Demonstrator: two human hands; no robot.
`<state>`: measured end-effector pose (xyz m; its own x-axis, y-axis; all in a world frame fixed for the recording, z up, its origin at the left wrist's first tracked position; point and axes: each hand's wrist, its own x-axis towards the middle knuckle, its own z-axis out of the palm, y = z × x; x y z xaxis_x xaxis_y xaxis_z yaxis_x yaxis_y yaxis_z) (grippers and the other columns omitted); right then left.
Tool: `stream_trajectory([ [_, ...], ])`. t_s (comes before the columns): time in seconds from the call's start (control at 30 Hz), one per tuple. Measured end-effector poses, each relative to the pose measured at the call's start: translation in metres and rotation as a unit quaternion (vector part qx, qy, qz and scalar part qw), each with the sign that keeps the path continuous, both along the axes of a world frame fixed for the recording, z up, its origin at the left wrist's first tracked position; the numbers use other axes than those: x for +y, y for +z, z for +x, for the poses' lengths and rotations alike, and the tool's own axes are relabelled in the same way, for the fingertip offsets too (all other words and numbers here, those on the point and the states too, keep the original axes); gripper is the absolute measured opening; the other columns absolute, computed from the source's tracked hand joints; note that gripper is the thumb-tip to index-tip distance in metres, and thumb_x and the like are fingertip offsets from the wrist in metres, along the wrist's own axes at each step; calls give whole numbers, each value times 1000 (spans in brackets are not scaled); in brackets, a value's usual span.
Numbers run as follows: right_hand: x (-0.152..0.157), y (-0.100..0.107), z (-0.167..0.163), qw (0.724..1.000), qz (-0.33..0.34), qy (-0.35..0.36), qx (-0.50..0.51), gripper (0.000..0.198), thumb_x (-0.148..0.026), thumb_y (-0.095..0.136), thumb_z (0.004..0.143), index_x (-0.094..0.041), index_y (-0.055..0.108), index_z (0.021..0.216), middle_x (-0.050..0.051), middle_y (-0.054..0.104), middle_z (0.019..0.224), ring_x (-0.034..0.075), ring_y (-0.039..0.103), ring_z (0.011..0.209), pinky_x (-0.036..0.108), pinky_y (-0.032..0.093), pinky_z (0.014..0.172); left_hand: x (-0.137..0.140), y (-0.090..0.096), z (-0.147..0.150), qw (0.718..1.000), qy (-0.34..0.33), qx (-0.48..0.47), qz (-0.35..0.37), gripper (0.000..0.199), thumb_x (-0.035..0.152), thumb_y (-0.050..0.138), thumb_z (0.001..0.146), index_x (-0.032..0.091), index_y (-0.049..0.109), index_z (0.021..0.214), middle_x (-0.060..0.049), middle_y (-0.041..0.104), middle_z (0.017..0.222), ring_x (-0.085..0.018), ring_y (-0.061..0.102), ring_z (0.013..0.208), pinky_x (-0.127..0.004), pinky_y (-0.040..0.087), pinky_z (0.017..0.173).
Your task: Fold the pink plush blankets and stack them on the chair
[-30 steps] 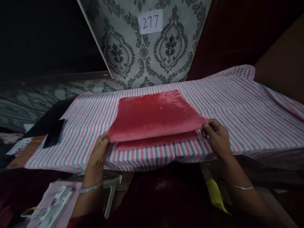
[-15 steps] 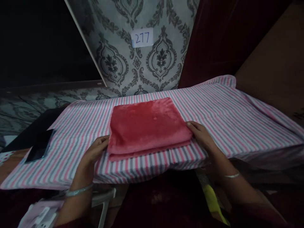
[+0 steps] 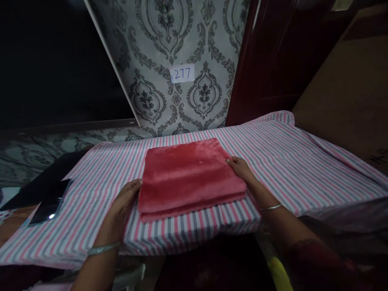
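Note:
A folded red plush blanket [image 3: 188,173] lies on the striped cloth, its layered fold toward me. My left hand [image 3: 127,198] is at its left edge, with curled fingers gripping the side and the fingertips partly hidden. On the opposite side, my right hand [image 3: 241,169] pinches the right edge, the thumb and fingertips close together at the plush. The pink, white and grey striped cloth [image 3: 291,165] spreads under the blanket and over the table's front edge.
A dark phone [image 3: 51,202] lies at the left, near the cloth's edge. Behind stand a large dark screen [image 3: 60,64] and a patterned wall with a paper marked 277 [image 3: 182,73]. A brown cardboard box [image 3: 348,81] is at the right.
The view has tilted up, so things sit lower in the picture. My right hand has slid along the blanket's right edge, away from me. The left hand stays at the left edge.

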<state>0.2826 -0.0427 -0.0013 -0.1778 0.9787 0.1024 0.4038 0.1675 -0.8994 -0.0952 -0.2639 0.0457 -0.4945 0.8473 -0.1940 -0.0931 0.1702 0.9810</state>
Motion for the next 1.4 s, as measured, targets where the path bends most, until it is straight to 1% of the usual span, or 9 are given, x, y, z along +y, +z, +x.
stream_trajectory([
  [0.13,18,10,-8,999,-28,17,26,34,-52,61,80,-22,56,66,-1,55,61,15,49,61,27,37,56,23,9,-8,999,-48,-9,-21,48,39,95,40,16,72,77,-3,70,59,-20,65,55,-27,46,51],
  [0.3,60,29,-36,996,-73,3,43,28,-44,64,81,-19,64,69,5,65,65,19,58,63,29,44,58,70,24,-23,998,-38,28,-29,36,35,91,45,17,65,63,1,61,49,-13,54,46,-25,39,49],
  [0.5,92,34,-61,993,-112,-14,42,24,-42,66,83,-21,64,71,10,68,64,23,63,61,32,49,56,104,21,-35,998,-25,46,-32,29,31,85,51,19,58,53,2,56,45,-12,50,45,-25,37,49],
  [0.6,100,34,-65,993,-115,-27,14,24,-42,67,83,-20,65,73,7,67,64,21,61,60,31,48,56,108,15,-37,999,-16,40,-15,28,33,82,50,19,58,52,2,58,47,-13,51,47,-25,41,51],
  [0.77,110,35,-72,991,-108,-43,-62,30,-45,72,81,-19,64,66,6,62,58,21,59,60,31,44,58,112,8,-38,999,-5,52,-3,34,37,86,49,19,57,48,2,55,44,-9,42,43,-24,32,45],
  [0.93,114,32,-79,988,-79,-69,-116,33,-43,73,80,-19,65,59,6,63,59,22,61,65,32,43,63,133,3,-36,996,30,74,27,33,38,90,48,17,66,55,0,59,47,-16,56,54,-25,40,52],
  [1.13,112,21,-70,986,-36,-110,-118,27,-36,64,84,-19,68,63,6,68,65,24,67,80,30,45,73,136,-10,-32,990,74,74,90,42,50,87,49,15,72,68,2,65,58,-18,61,65,-25,46,59],
  [1.3,104,19,-68,988,-61,-101,-99,32,-36,60,88,-17,67,63,8,67,65,22,64,72,31,46,69,126,-12,-32,990,74,70,92,47,54,86,46,16,67,65,2,61,54,-18,60,61,-27,46,57],
  [1.4,99,21,-65,992,-60,-84,-73,29,-39,63,88,-16,70,73,7,69,69,20,64,71,29,48,67,124,-7,-30,991,64,70,94,48,54,87,45,18,64,66,2,62,57,-18,61,64,-27,48,60],
])
